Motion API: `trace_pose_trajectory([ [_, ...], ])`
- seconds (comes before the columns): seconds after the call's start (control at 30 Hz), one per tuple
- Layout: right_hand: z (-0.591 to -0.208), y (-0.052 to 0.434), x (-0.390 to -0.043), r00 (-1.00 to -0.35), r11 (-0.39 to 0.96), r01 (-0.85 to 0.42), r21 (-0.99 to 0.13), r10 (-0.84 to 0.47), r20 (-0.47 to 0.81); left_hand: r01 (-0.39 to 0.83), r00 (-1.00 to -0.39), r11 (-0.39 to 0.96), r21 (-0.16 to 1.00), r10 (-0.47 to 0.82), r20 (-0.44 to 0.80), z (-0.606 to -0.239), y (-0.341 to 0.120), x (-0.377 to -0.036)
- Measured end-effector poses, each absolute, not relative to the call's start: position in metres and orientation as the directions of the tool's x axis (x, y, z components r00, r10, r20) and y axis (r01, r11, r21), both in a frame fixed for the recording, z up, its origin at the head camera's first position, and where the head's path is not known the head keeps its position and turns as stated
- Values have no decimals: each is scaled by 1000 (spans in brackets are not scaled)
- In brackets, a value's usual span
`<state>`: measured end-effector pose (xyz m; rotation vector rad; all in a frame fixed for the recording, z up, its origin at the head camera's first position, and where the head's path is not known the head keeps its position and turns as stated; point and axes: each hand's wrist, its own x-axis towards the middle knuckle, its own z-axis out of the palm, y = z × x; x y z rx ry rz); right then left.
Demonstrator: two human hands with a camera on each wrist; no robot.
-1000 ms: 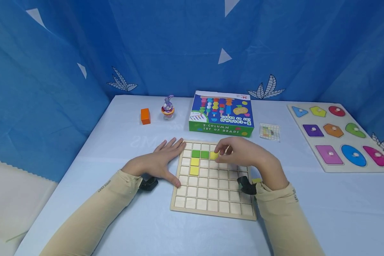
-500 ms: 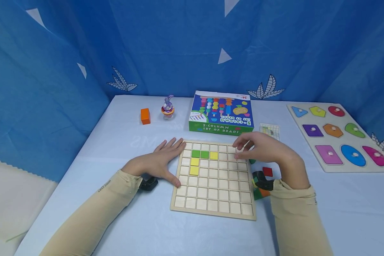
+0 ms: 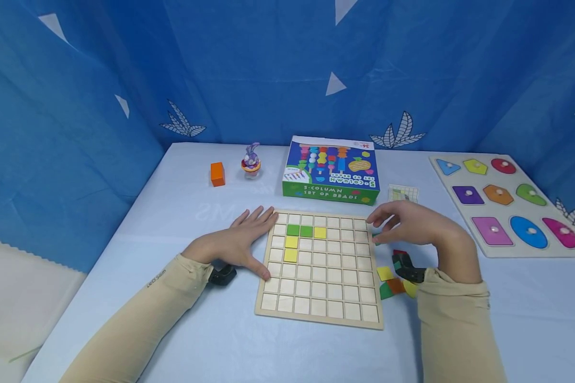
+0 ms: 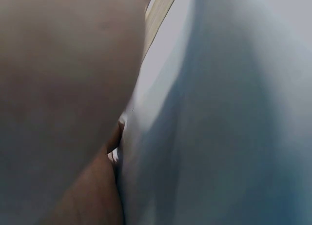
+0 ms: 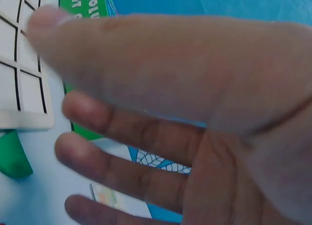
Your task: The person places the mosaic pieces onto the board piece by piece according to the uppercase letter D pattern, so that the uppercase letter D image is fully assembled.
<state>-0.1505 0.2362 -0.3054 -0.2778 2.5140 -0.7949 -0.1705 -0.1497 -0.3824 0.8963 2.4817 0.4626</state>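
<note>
We are seeing little in the left wrist view: skin fills most of it, with a sliver of the board (image 4: 161, 12) at the top edge. The right wrist view is blurred by the fingers (image 5: 122, 127) up close, and a green tile (image 5: 12, 154) is cut off at the left edge there. In the head view the right hand (image 3: 414, 226) is covering that green tile almost wholly, and the wrist camera is hiding part of the loose tiles (image 3: 388, 282) lying just right of the board (image 3: 316, 314).

The left hand (image 3: 241, 244) is lying flat with fingers straight on the table (image 3: 196, 340), touching the board's left edge and holding nothing. The right hand is hovering just off the board's upper right corner, fingers relaxed and spread, gripping nothing.

The board is lying flat mid-table, nearly square, its rows running left to right. Two green tiles (image 3: 299, 230) and a yellow tile (image 3: 320, 232) are sitting in its second row, with two more yellow tiles (image 3: 291, 248) below the left green one
</note>
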Motion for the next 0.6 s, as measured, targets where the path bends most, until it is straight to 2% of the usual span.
trace_pose_trajectory([
  [0.33, -315, 259, -152, -850, 816, 21, -577, -290, -440, 505, -685, 739, 446, 658, -314, -383, -150, -171],
  [0.6, -322, 275, -151, -833, 847, 127, -516, -192, -520, 505, -685, 740, 445, 657, -315, -382, -150, -170],
])
